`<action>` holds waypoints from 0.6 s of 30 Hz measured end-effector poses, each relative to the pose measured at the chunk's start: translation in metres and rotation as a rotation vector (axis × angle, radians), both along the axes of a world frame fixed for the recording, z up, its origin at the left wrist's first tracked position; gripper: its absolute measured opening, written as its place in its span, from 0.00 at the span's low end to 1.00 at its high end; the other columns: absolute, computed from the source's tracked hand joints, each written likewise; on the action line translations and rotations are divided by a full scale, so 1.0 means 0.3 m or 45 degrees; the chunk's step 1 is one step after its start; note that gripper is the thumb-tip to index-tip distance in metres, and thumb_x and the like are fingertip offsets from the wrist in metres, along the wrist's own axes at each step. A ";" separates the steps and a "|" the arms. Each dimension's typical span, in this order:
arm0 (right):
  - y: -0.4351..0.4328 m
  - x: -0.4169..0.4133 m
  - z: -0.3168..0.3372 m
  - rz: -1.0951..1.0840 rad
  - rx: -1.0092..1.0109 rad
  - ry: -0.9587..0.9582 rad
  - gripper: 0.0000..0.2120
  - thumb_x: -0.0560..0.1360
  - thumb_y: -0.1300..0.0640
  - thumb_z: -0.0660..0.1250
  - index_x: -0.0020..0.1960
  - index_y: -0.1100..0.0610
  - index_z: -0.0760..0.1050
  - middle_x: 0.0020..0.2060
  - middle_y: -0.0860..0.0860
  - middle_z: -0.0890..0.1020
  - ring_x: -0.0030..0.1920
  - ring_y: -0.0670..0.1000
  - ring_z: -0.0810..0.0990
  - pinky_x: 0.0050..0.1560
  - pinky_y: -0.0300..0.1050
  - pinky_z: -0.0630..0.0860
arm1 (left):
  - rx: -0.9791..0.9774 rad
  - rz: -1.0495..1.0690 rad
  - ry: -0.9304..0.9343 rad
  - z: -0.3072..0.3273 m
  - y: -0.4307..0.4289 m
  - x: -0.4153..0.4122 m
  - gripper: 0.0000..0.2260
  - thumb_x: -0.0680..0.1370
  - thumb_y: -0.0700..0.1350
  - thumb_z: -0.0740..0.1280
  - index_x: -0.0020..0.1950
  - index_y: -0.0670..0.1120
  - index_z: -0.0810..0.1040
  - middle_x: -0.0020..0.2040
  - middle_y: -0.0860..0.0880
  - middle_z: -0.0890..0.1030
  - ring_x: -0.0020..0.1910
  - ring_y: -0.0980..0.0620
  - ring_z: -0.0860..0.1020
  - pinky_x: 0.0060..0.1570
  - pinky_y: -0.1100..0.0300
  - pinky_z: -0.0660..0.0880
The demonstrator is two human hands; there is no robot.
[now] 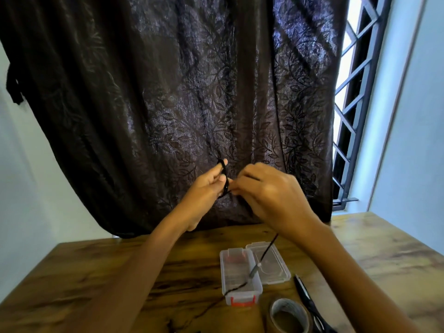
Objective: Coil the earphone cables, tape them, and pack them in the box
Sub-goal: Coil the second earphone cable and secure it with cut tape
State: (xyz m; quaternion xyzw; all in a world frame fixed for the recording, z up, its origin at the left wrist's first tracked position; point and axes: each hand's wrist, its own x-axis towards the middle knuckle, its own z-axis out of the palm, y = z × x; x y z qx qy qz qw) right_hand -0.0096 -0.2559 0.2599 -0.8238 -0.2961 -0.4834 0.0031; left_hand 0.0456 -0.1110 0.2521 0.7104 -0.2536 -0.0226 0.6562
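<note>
Coiling step, head view. My left hand [206, 188] is raised above the bench [120, 272] and serves as the former: its fingers [217, 170] are extended, only slightly bent, with several black loops of the earphone cable [268, 248] wound round them, and the thumb appears to press those loops in place, though blur makes this uncertain. My right hand [271, 195], just beside it, has its fingers curled in a pinch on the strand where it leaves the coil. From under that hand the free length hangs down across the lid [276, 267] and over the open clear box [223, 272], carries a grey inline piece [254, 271], and trails off onto the bench toward me. The tape roll [289, 303] and scissors [306, 299] lie near the box, untouched, so taping and packing are not yet begun. To do this step well, I judge that the right hand should feed each turn under light, even tension, laying it next to the last one and not across it, while the left thumb pins the coil so it cannot spring open. The inline piece is the likely snag: it could catch on the box rim as the slack rises, so the tail is best lifted clear first, and the piece laid flat along the coil.
</note>
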 end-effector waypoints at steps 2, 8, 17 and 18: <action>-0.013 0.012 0.045 0.058 0.001 0.008 0.05 0.69 0.60 0.68 0.44 0.56 0.80 0.38 0.51 0.81 0.40 0.50 0.76 0.25 0.45 0.75 | 0.047 -0.057 -0.034 0.003 -0.004 -0.015 0.18 0.82 0.40 0.52 0.72 0.47 0.64 0.53 0.49 0.80 0.54 0.63 0.77 0.65 0.59 0.68; -0.060 0.083 0.122 0.235 0.273 0.172 0.04 0.71 0.56 0.69 0.44 0.56 0.81 0.41 0.49 0.81 0.45 0.49 0.76 0.40 0.50 0.76 | -0.087 -0.237 0.002 0.026 0.009 -0.053 0.14 0.82 0.40 0.49 0.55 0.49 0.75 0.25 0.50 0.71 0.42 0.50 0.83 0.59 0.52 0.71; -0.055 0.155 0.051 0.484 0.806 0.518 0.08 0.76 0.58 0.63 0.46 0.55 0.80 0.39 0.49 0.83 0.41 0.49 0.81 0.43 0.54 0.77 | -0.209 -0.394 0.122 0.067 0.038 -0.069 0.16 0.82 0.40 0.49 0.56 0.41 0.76 0.23 0.51 0.66 0.33 0.51 0.80 0.58 0.45 0.74; -0.055 0.160 0.041 0.506 0.859 0.525 0.08 0.76 0.57 0.62 0.45 0.55 0.80 0.37 0.52 0.82 0.38 0.51 0.80 0.41 0.54 0.76 | -0.233 -0.409 0.142 0.066 0.039 -0.071 0.16 0.81 0.40 0.49 0.57 0.41 0.76 0.23 0.51 0.66 0.32 0.51 0.79 0.61 0.42 0.71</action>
